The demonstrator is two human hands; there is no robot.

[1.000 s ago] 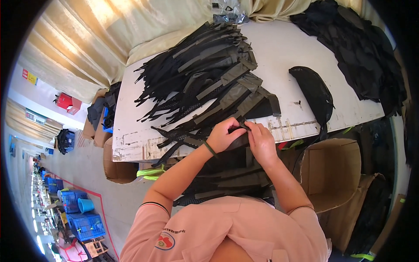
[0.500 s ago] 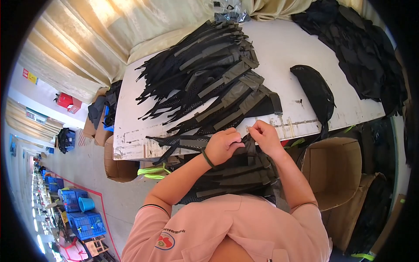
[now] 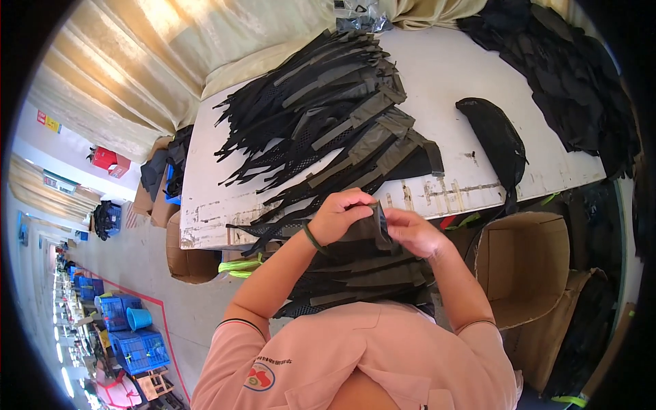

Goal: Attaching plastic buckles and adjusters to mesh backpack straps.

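Note:
Just off the table's near edge, my left hand pinches the top of a black fabric piece, whose end stands folded up between my hands. My right hand is closed at the right edge of the same piece, its fingertips partly hidden and slightly blurred. Below my hands, against my body, lies a stack of similar dark fabric pieces. Beyond them, a fanned pile of black mesh pieces with grey-brown strips covers the left of the white table.
A black half-moon pouch lies on the table's right part. Behind it is a heap of black pieces. An open cardboard box stands at my right, another box under the table's left corner. Blue crates stand far left.
My hands have turned the fabric piece so that its end now stands upright. The right hand has rotated and shifted slightly down; the left has moved slightly up.

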